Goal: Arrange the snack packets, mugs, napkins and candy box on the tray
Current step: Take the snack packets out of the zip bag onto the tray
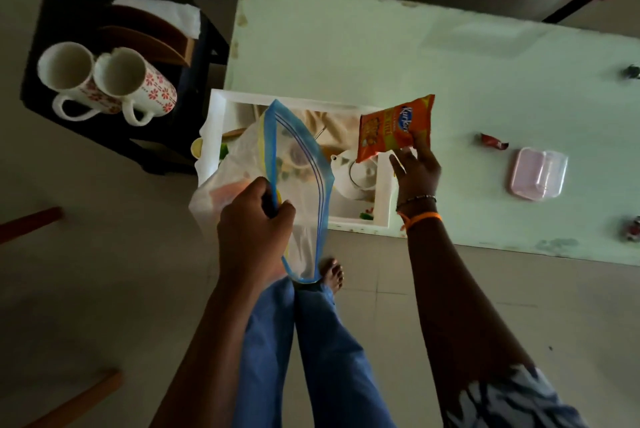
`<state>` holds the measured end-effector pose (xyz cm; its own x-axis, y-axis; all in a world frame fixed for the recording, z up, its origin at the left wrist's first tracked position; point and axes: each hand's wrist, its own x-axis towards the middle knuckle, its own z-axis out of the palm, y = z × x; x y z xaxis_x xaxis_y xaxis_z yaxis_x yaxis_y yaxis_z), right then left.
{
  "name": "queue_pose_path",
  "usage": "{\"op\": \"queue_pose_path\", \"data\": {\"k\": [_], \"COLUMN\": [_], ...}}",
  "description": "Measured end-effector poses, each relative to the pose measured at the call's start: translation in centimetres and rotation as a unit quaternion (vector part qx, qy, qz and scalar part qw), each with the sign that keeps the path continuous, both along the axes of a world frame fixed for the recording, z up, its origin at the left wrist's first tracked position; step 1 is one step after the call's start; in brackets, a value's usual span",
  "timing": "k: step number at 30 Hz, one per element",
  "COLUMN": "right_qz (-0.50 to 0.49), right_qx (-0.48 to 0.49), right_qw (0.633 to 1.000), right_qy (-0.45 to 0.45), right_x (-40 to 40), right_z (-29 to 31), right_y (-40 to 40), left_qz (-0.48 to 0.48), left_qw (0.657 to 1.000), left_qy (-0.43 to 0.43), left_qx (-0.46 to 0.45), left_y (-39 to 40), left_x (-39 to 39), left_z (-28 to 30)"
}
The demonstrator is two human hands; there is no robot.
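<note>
My left hand grips the rim of a clear zip bag with a blue seal, held open over the near left corner of the white tray. My right hand holds an orange snack packet upright above the tray's right side. The tray has a picture of a teapot on its floor. Two white mugs with red flowers stand on a black stool to the left, beside a white napkin in a brown holder. A pink candy box lies on the table.
The tray sits at the near left corner of a pale green table. A small red wrapper and wrapped sweets lie on the table at right. My legs and a bare foot stand below the tray. Wooden legs show at lower left.
</note>
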<state>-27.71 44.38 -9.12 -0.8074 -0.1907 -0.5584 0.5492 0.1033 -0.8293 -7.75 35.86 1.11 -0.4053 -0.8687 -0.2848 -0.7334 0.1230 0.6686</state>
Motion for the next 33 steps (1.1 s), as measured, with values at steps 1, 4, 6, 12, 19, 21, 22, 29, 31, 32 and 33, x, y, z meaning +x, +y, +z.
{"op": "queue_pose_path", "data": {"k": [1, 4, 6, 12, 19, 21, 22, 29, 31, 32, 33], "right_qz": [0.0, -0.014, -0.001, -0.074, 0.143, 0.306, 0.4, 0.64, 0.632, 0.621, 0.606], "right_qx": [0.006, 0.031, 0.039, 0.03, -0.159, -0.135, -0.063, 0.306, 0.332, 0.339, 0.342], "right_qw": [1.0, 0.998, 0.997, 0.989, 0.968, 0.934, 0.912, 0.7, 0.696, 0.7, 0.71], "right_qy": [-0.014, -0.046, -0.073, -0.121, -0.129, -0.128, -0.073, 0.078, 0.078, 0.094, 0.112], "right_x": [-0.4, -1.1, -1.2, 1.0, 8.1, 10.7, 12.1, 19.1, 20.3, 20.6, 20.8], "right_z": [-0.7, -2.1, -2.4, 0.2, 9.6, 10.8, 11.0, 5.5, 3.4, 2.7, 2.1], "right_y": [-0.2, 0.0, 0.9, 3.0, -0.8, -3.1, -4.4, -11.1, -11.8, -12.1, -12.2], "left_qz": [-0.005, -0.018, -0.015, 0.006, 0.088, 0.105, 0.112, 0.174, 0.18, 0.179, 0.176], "left_qw": [1.0, 1.0, 1.0, 0.999, 0.995, 0.994, 0.993, 0.981, 0.979, 0.978, 0.978], "left_qy": [-0.002, -0.005, -0.007, 0.01, 0.013, 0.004, 0.006, 0.087, 0.101, 0.104, 0.107], "left_qx": [-0.001, 0.004, 0.017, 0.041, 0.04, 0.033, 0.031, 0.018, 0.012, 0.013, 0.016], "left_y": [0.1, 0.2, 0.3, 0.2, 0.2, 0.2, 0.3, 1.1, 1.2, 1.2, 1.2], "left_x": [-0.1, -0.4, -0.5, 0.6, 5.0, 6.2, 6.7, 9.3, 10.0, 10.2, 10.3], "left_z": [-0.1, -0.2, -0.2, 0.1, 0.5, 0.6, 0.8, 1.0, 0.9, 0.8, 0.8]}}
